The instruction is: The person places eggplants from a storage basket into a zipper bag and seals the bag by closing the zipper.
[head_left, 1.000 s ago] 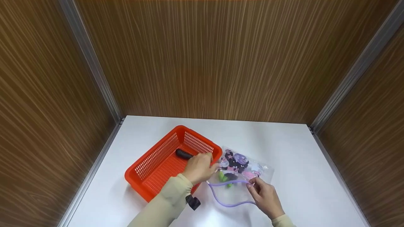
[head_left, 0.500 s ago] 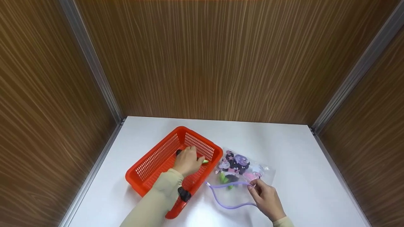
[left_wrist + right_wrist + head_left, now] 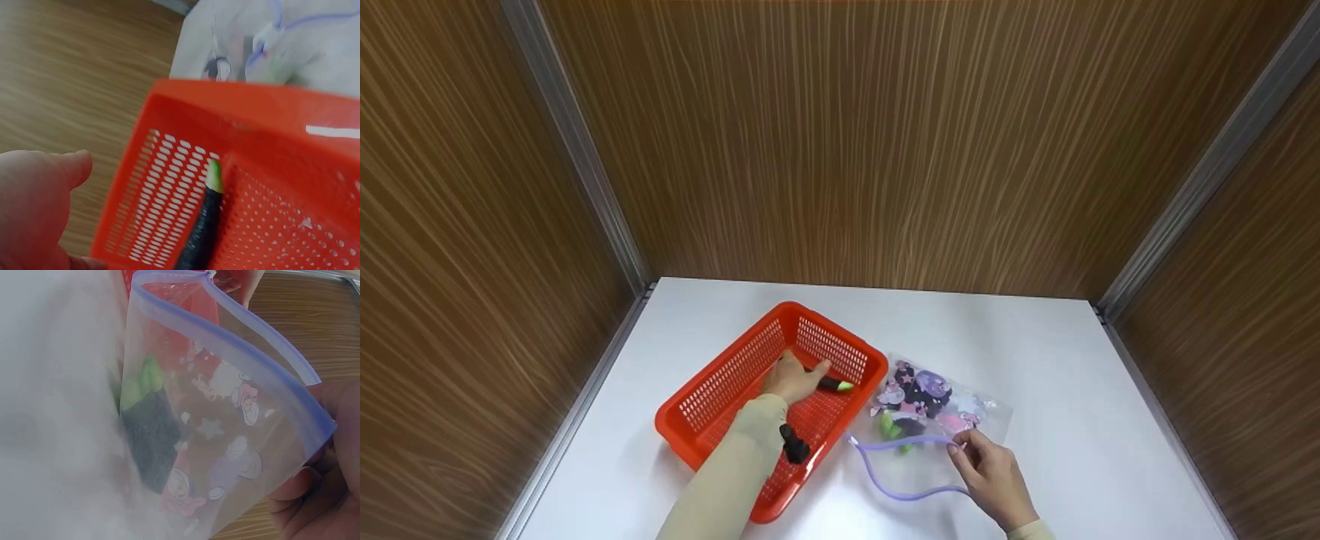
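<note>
An eggplant (image 3: 832,384), dark with a pale green tip, lies in the red basket (image 3: 750,495); the left wrist view shows the eggplant (image 3: 203,230) along the slotted end wall. My left hand (image 3: 791,379) is inside the basket over its dark part, thumb stretched out and fingertips hidden. In the left wrist view that hand (image 3: 34,208) is apart from the eggplant. My right hand (image 3: 994,476) pinches the purple zip edge of a clear printed zip bag (image 3: 934,386), mouth parted. Dark eggplants with green tops (image 3: 149,433) show in the bag.
The basket stands on a white table (image 3: 1035,360), with the bag just right of it. Wood-grain panels (image 3: 840,150) close off the back and both sides. A black wrist camera (image 3: 793,444) sits on the left sleeve.
My left hand has gone from beside the bag's mouth into the basket, then shifted a little left, uncovering more of the eggplant's green end. The right hand keeps its hold on the bag.
</note>
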`<state>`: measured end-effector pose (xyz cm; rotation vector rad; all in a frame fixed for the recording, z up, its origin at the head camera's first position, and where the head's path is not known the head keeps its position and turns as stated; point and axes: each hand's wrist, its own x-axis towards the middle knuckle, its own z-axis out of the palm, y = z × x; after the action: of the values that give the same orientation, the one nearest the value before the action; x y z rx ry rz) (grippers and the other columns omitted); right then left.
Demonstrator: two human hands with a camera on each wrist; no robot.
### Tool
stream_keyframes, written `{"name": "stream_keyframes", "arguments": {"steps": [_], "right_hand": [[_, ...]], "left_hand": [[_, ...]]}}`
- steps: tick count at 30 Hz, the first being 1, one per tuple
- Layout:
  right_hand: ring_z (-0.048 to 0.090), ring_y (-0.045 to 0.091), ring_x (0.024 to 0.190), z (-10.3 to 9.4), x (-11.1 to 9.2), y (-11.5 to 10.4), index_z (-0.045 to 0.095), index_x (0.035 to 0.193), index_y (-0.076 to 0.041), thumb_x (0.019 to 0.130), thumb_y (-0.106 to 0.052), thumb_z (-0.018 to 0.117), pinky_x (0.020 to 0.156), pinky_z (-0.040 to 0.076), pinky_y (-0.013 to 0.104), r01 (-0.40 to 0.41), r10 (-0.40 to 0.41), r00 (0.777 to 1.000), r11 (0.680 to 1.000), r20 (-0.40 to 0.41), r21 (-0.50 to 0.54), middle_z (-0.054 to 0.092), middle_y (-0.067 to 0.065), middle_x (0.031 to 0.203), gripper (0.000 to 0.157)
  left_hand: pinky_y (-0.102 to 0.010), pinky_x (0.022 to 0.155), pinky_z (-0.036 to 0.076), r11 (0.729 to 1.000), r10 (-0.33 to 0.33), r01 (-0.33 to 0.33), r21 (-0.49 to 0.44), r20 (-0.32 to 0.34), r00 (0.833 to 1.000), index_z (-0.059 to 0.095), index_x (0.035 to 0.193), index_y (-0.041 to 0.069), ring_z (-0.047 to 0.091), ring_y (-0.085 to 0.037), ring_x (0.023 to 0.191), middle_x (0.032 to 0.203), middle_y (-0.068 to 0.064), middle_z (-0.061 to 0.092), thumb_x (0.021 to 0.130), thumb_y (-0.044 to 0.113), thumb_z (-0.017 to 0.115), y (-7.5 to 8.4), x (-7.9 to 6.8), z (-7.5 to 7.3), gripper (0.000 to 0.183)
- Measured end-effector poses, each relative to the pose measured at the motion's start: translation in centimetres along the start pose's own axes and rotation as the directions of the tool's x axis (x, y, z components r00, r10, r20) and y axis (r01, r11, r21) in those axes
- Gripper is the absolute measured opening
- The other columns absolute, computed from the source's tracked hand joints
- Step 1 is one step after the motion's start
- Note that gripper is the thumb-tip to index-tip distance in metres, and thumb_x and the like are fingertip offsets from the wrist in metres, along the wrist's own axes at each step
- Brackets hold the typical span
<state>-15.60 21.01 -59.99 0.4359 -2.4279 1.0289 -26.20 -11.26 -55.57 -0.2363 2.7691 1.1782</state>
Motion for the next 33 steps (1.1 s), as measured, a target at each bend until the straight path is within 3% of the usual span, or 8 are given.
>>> {"name": "stream_keyframes", "arguments": {"steps": [6,14,17,21,24,28,33], "right_hand": [[0.035,0.001,0.045,0.1,0.1,-0.2,0.059,0.081,-0.025,0.081,-0.012,0.069,0.041,0.030,0.020,-0.027,0.027,1.000,1.000,0.008,-0.003,0.040,-0.019,0.054,0.016],[0.036,0.001,0.045,0.1,0.1,-0.3,0.059,0.081,-0.025,0.082,-0.014,0.068,0.041,0.031,0.020,-0.037,0.037,0.999,0.999,0.018,0.004,0.041,-0.019,0.055,0.015],[0.036,0.001,0.045,0.1,0.1,-0.2,0.058,0.081,-0.025,0.082,-0.013,0.068,0.040,0.031,0.020,-0.037,0.037,0.999,0.999,0.017,0.005,0.041,-0.020,0.055,0.015],[0.036,0.001,0.046,0.2,0.1,-0.4,0.058,0.081,-0.025,0.082,-0.013,0.068,0.041,0.031,0.020,-0.046,0.046,0.999,0.999,0.026,0.012,0.041,-0.019,0.056,0.015],[0.036,0.001,0.046,0.2,0.0,-0.5,0.059,0.081,-0.023,0.083,-0.014,0.067,0.040,0.031,0.020,-0.055,0.054,0.997,0.998,0.046,0.019,0.041,-0.018,0.056,0.013],[0.035,0.000,0.045,0.2,-0.1,-0.6,0.059,0.080,-0.020,0.084,-0.016,0.065,0.040,0.030,0.019,-0.071,0.069,0.995,0.997,0.070,0.025,0.041,-0.017,0.055,0.008],[0.036,0.001,0.046,-0.2,0.2,-0.6,0.060,0.080,-0.021,0.085,-0.017,0.065,0.040,0.030,0.019,-0.082,0.081,0.994,0.996,0.069,0.014,0.041,-0.018,0.055,0.008]], "left_hand": [[-0.049,0.086,0.040,0.976,-0.146,0.147,-0.163,0.019,0.989,0.036,0.131,0.001,0.048,-0.030,0.102,0.115,-0.015,0.050,0.082,0.058,0.055,-1.1,1.3,0.4,0.077],[-0.045,0.079,0.044,0.961,-0.203,0.193,-0.197,-0.027,0.979,0.048,0.118,0.002,0.051,-0.026,0.091,0.101,-0.010,0.054,0.081,0.052,0.060,-2.2,2.7,1.5,0.063],[-0.046,0.082,0.043,0.957,-0.216,0.203,-0.209,-0.041,0.976,0.048,0.120,0.002,0.051,-0.026,0.095,0.106,-0.011,0.054,0.081,0.050,0.062,-2.4,3.0,1.8,0.064],[-0.052,0.089,0.039,0.942,-0.233,0.218,-0.254,-0.031,0.972,0.036,0.132,0.004,0.046,-0.031,0.109,0.122,-0.014,0.047,0.081,0.047,0.063,-2.8,3.4,2.1,0.072],[-0.054,0.091,0.036,0.947,-0.231,0.218,-0.237,-0.030,0.972,0.030,0.136,0.004,0.042,-0.033,0.115,0.129,-0.016,0.042,0.081,0.048,0.063,-3.4,3.6,2.2,0.078],[-0.053,0.091,0.036,0.950,-0.239,0.230,-0.211,-0.019,0.971,0.032,0.135,0.003,0.044,-0.033,0.113,0.126,-0.016,0.044,0.081,0.048,0.062,-3.8,4.0,2.3,0.076],[-0.055,0.090,0.036,0.927,-0.273,0.264,-0.267,0.007,0.962,0.032,0.136,0.009,0.045,-0.031,0.111,0.124,-0.013,0.046,0.079,0.049,0.065,-3.5,4.5,2.1,0.077]]}}
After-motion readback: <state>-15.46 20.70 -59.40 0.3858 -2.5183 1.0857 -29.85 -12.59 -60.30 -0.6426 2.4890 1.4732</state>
